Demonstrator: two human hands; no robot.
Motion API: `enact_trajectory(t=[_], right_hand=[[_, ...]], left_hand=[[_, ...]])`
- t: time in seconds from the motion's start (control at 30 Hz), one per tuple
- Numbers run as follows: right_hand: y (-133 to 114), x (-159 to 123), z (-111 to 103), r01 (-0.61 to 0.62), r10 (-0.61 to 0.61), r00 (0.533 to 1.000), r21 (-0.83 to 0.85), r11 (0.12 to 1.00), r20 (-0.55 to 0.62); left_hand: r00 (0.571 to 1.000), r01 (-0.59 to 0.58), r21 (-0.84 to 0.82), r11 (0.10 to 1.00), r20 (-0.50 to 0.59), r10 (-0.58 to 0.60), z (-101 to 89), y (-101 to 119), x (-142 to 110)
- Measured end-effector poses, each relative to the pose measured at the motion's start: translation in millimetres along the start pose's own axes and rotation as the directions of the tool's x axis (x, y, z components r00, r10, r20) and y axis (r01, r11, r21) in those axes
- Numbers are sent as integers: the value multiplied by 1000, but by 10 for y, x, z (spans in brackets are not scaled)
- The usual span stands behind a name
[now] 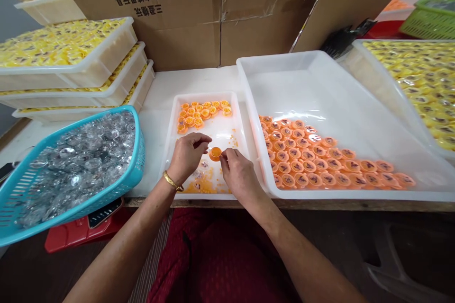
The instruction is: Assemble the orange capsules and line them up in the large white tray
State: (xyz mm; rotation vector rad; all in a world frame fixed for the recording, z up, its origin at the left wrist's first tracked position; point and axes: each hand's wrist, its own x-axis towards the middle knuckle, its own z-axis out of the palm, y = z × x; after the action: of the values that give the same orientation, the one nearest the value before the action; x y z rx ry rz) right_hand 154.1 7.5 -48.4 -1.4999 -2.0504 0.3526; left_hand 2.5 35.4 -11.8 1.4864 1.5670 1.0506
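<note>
Holding an orange cup (215,153) above the small white tray (218,136), the right hand (243,175) pinches its right edge between thumb and fingertips. The left hand (188,156) is just beside the cup's left side, fingers bent and thumb near the index; cannot tell whether they touch the cup or grip anything small. Filled cups (199,113) lie in the tray's far part. Orange granules (213,184) are scattered in the near part, partly hidden by the hands; small clear pieces among them are hard to make out. To the right, the large white tray (302,85) bears rows of orange cups with dark-marked tops, markings too small to read. To the left, the blue basket (138,163) holds clear plastic pieces (85,161), overlapping and glare-blurred; it partly covers a red object (67,236). Yellow-filled trays (88,66) are cut off at the left frame edge.
</note>
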Motion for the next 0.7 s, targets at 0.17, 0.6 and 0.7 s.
enact_trajectory(t=[0.17, 0.6, 0.7], right_hand=[[9, -7, 17, 40, -41, 999, -42, 998, -14], [19, 0, 29, 37, -37, 999, -17, 999, 19], [31, 4, 30, 6, -2, 997, 56, 998, -77]], left_hand=[[983, -151, 424, 893, 156, 92, -127, -187, -97], [954, -258, 651, 714, 288, 82, -49, -370, -192], [939, -308, 595, 743, 314, 138, -27, -347, -219]])
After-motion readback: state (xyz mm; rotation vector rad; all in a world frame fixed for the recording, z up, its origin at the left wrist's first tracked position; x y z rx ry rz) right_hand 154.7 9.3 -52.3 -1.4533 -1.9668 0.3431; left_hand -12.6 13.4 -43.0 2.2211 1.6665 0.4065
